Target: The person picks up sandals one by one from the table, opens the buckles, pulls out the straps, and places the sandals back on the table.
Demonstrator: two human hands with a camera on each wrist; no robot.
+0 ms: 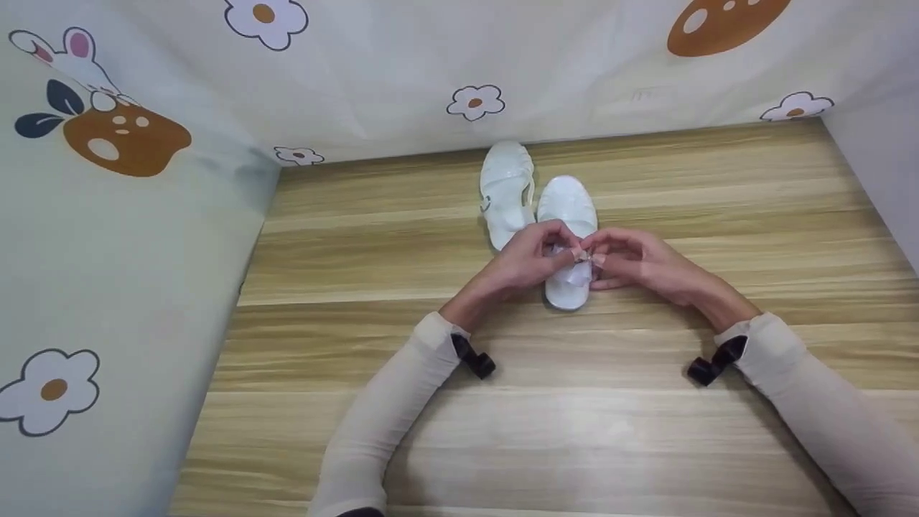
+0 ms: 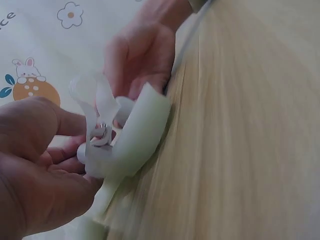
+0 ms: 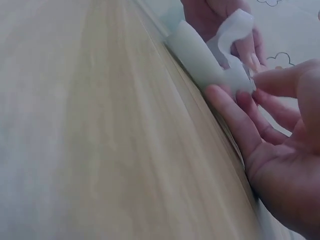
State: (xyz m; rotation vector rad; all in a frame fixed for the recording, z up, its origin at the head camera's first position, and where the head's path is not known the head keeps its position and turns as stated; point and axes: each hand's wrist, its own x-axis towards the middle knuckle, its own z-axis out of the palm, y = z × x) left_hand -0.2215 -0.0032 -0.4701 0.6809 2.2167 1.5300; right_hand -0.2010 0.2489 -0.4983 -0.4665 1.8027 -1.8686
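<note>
Apparently midway: the left hand [image 1: 530,255] and right hand [image 1: 642,264] pinch the strap [image 2: 91,107] near its buckle [image 2: 104,131] on the nearer sandal [image 1: 567,202] (fastening looks unfinished); whether the other sandal [image 1: 507,172] is fastened, I cannot tell.

left fingers [image 2: 71,123] hold the strap [image 2: 90,115] of a white sandal [image 2: 142,130] by a blurred, probably metal buckle [image 2: 104,131].

Shoes [image 1: 566,201]: finished in white
Floor [image 1: 538,431]: streaked in tan and brown
Wall [image 1: 388,79]: tinted cream, printed with white flowers [image 1: 475,102] (centred in brown) and brownish-orange fruit [image 1: 126,140]
Sleeves [image 1: 398,402]: coloured beige
</note>
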